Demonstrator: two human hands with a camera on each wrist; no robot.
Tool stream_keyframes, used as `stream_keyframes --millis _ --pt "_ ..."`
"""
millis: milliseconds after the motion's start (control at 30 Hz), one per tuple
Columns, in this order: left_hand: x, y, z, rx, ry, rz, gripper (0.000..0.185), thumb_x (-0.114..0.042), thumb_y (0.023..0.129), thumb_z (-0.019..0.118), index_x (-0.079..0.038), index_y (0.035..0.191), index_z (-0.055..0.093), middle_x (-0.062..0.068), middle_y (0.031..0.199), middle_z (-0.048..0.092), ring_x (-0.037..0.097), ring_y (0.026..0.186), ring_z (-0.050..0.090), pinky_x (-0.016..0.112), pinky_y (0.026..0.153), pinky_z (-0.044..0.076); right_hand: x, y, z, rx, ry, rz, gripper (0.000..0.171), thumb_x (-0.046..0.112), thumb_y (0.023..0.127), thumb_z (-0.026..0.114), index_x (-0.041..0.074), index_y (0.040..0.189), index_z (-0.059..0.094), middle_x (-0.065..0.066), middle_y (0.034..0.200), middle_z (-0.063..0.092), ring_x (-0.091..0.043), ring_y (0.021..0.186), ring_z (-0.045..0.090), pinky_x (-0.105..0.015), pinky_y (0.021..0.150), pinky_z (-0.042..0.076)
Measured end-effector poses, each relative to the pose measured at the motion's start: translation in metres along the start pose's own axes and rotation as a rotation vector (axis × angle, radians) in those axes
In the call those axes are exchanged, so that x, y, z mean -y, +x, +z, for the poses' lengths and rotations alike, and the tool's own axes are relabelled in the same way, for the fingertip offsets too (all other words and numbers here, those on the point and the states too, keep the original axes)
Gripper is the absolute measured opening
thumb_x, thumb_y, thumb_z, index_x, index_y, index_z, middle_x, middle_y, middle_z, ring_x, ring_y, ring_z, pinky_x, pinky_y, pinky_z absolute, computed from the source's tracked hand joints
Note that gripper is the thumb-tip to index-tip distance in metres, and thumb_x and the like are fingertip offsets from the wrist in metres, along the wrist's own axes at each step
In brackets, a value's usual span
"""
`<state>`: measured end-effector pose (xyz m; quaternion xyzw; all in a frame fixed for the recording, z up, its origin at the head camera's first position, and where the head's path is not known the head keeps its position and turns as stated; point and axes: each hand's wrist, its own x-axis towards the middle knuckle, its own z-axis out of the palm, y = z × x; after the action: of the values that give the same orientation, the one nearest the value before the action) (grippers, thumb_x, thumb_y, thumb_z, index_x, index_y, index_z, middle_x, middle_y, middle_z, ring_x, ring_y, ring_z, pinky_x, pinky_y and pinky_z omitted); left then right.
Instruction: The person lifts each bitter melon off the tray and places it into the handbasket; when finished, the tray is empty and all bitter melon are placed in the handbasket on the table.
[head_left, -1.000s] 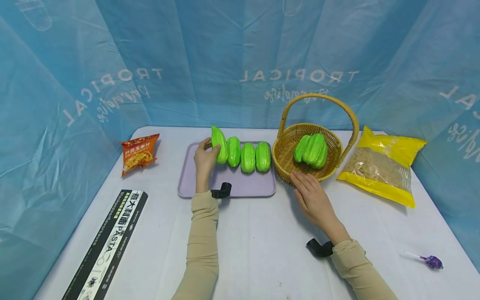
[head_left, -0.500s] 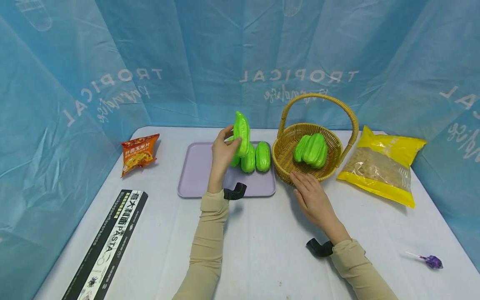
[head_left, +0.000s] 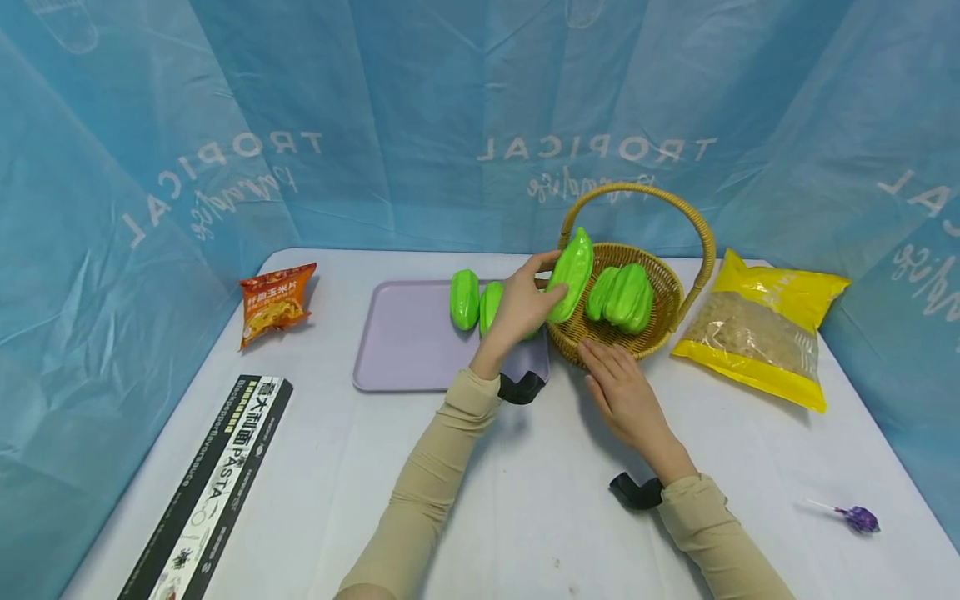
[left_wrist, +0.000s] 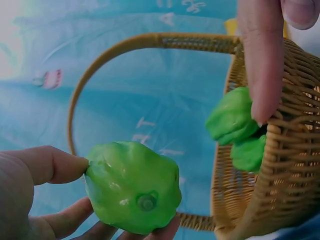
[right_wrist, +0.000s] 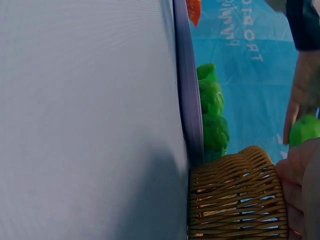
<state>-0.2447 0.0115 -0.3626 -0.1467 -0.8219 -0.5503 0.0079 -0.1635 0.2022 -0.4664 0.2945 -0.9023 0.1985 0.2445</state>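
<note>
Left hand (head_left: 521, 304) grips a green chayote (head_left: 570, 273) above the wicker basket (head_left: 600, 342) rim (another chayote inside). Right hand (head_left: 626, 400) flat, fingers straight, touching the basket's near wall.

Beige long sleeves (head_left: 420, 492); black wrist mounts (head_left: 636, 492) on both arms.

A staged recording booth is indicated, not a lived-in room. The white surface (head_left: 480, 500) is enclosed on three sides by blue printed sheeting (head_left: 420, 108). Props are spaced apart: pasta box (head_left: 206, 492), snack packet (head_left: 273, 300), yellow bag (head_left: 765, 329), lollipop (head_left: 855, 518).
</note>
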Motion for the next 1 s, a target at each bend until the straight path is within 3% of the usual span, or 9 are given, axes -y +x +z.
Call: stream_keyframes --millis 133,233,333,433,500,600,667,800,1000 --pt "-0.004 0.012 0.013 0.03 0.062 -0.011 0.051 -0.018 0.096 0.058 -0.011 0.145 0.044 0.01 0.138 0.055 0.026 0.111 0.061 0.032 0.083 0.052 0.0 0.0 0.0 -0.001 -0.005 -0.003 0.043 0.007 0.093 0.058 -0.003 0.135 0.054 -0.021 0.136 0.056 -0.039 0.124 0.053 -0.054 0.108 0.033" --pt "-0.005 0.023 0.023 0.055 0.102 -0.028 0.051 -0.018 0.097 0.058 -0.01 0.145 0.044 0.011 0.14 0.054 0.018 0.08 0.061 0.026 0.066 0.046 0.0 0.0 -0.001 0.002 -0.006 -0.001 0.043 0.008 0.094 0.058 -0.003 0.135 0.054 -0.021 0.137 0.055 -0.04 0.124 0.053 -0.054 0.108 0.033" --pt "-0.003 0.033 0.032 0.093 0.14 -0.056 0.052 -0.016 0.096 0.058 -0.008 0.145 0.043 0.013 0.136 0.057 0.01 0.05 0.042 0.023 0.05 0.036 -0.001 0.001 -0.001 0.006 -0.007 0.003 0.044 0.007 0.093 0.058 -0.002 0.136 0.053 -0.02 0.138 0.055 -0.039 0.125 0.052 -0.054 0.109 0.033" --pt "0.0 0.039 0.04 0.113 0.179 -0.09 0.052 -0.015 0.096 0.058 -0.007 0.145 0.044 0.011 0.114 0.065 0.007 0.039 0.029 0.021 0.042 0.03 -0.001 0.001 -0.001 0.017 -0.015 0.006 0.046 0.006 0.092 0.06 -0.002 0.137 0.053 -0.02 0.138 0.055 -0.038 0.126 0.052 -0.054 0.109 0.033" --pt "0.002 0.041 0.045 0.114 0.206 -0.108 0.052 -0.014 0.095 0.058 -0.007 0.145 0.044 0.009 0.091 0.065 0.007 0.038 0.029 0.02 0.041 0.03 -0.001 0.001 -0.001 0.024 -0.022 0.008 0.047 0.006 0.091 0.06 -0.001 0.137 0.052 -0.02 0.138 0.055 -0.037 0.126 0.052 -0.054 0.109 0.033" --pt "0.003 0.041 0.048 0.111 0.236 -0.107 0.051 -0.014 0.096 0.057 -0.006 0.145 0.044 0.011 0.078 0.062 0.008 0.04 0.031 0.021 0.042 0.031 0.0 0.001 -0.001 0.029 -0.027 0.011 0.048 0.007 0.091 0.061 -0.001 0.137 0.052 -0.02 0.138 0.055 -0.037 0.126 0.052 -0.053 0.109 0.033" --pt "0.003 0.042 0.05 0.102 0.266 -0.099 0.051 -0.014 0.096 0.057 -0.007 0.144 0.045 0.014 0.092 0.067 0.01 0.046 0.041 0.022 0.047 0.037 0.001 0.001 -0.001 0.027 -0.027 0.009 0.048 0.006 0.09 0.062 -0.001 0.137 0.052 -0.02 0.138 0.055 -0.037 0.126 0.052 -0.053 0.11 0.032" --pt "0.0 0.042 0.049 0.097 0.299 -0.071 0.05 -0.015 0.097 0.056 -0.006 0.144 0.045 0.017 0.121 0.063 0.013 0.051 0.045 0.024 0.051 0.04 0.001 0.001 -0.001 0.022 -0.023 0.006 0.049 0.006 0.089 0.063 -0.001 0.137 0.053 -0.021 0.137 0.056 -0.037 0.126 0.052 -0.052 0.11 0.032" --pt "-0.007 0.042 0.045 0.106 0.323 -0.054 0.048 -0.018 0.098 0.056 -0.009 0.144 0.047 0.014 0.126 0.062 0.007 0.041 0.032 0.02 0.043 0.032 0.001 0.001 -0.001 0.025 -0.017 0.018 0.048 0.006 0.09 0.062 -0.001 0.137 0.053 -0.021 0.138 0.055 -0.038 0.126 0.052 -0.053 0.11 0.032"
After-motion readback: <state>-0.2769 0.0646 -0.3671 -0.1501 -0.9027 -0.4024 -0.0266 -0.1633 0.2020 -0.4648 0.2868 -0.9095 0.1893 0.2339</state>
